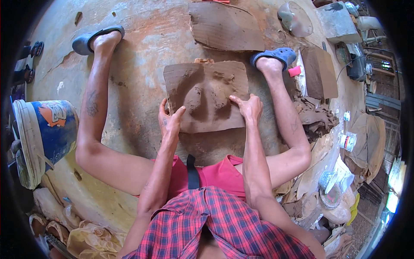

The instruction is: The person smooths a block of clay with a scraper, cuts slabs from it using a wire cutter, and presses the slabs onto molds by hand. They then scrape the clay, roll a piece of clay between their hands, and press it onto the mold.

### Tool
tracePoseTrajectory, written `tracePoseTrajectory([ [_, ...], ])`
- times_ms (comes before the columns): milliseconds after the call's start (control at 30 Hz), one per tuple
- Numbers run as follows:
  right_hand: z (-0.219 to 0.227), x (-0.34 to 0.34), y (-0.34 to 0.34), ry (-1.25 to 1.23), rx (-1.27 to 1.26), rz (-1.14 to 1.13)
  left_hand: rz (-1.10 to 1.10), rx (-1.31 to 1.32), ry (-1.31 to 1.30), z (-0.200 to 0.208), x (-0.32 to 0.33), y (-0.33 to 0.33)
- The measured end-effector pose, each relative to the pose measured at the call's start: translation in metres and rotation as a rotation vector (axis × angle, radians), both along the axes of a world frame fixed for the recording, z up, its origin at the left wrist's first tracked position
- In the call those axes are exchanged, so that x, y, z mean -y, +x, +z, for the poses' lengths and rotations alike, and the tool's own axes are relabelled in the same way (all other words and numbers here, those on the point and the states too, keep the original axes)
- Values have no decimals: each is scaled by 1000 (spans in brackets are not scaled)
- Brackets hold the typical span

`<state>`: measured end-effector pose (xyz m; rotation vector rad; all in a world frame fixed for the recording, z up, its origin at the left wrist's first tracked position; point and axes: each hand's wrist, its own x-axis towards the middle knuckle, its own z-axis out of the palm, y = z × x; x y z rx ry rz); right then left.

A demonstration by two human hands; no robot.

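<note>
Between my legs is a clay-smeared cardboard sheet, roughly rectangular, with wet brown clay in mounds and ridges over its middle. My left hand grips its left edge, thumb on top and the other fingers around the side. On the right edge, my right hand holds it the same way, its thumb resting near the clay. The fingertips under the sheet are hidden. A small reddish block pokes out at the sheet's far edge.
Beyond lies another brown sheet. A blue-and-white bucket stands at the left. To the right are a brown board, a heap of clay and a pink object. Crumpled plastic lies at lower left.
</note>
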<state>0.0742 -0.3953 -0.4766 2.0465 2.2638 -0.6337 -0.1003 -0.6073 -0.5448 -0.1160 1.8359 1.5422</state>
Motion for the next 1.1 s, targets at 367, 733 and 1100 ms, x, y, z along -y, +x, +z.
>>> tracePoseTrajectory([
  [367,8,-1,-17,11,68,-96,-4,-9,32,0,-4,0],
  [733,13,-11,-37,56,66,-78,-9,42,-7,5,-6,-4],
  [1100,7,-12,-47,28,23,-102,-20,-29,42,6,-8,-9],
])
